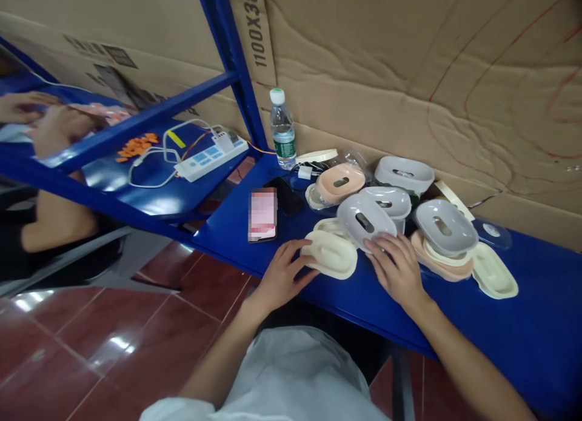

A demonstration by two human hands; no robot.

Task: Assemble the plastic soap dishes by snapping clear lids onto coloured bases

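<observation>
My left hand (287, 275) grips the left end of a cream oval tray (334, 254), fingers on top and thumb at its near edge. My right hand (398, 265) rests its fingertips on the near right edge of a grey oval dish (364, 218) with a slot in it; its fingers are slightly bent and apart. Whether the right hand grips the dish is unclear. Another cream piece lies partly hidden behind the tray. Further back sit a peach dish (341, 182) and a grey dish (404, 174); a grey dish (445, 227) lies on peach and cream pieces to the right.
A lit phone (262, 214) and a dark phone (287, 197) lie left of the dishes. Behind them stands a water bottle (282, 130). A power strip (211, 159) is beyond the blue frame (154, 115); another person's hands (59, 121) are at far left.
</observation>
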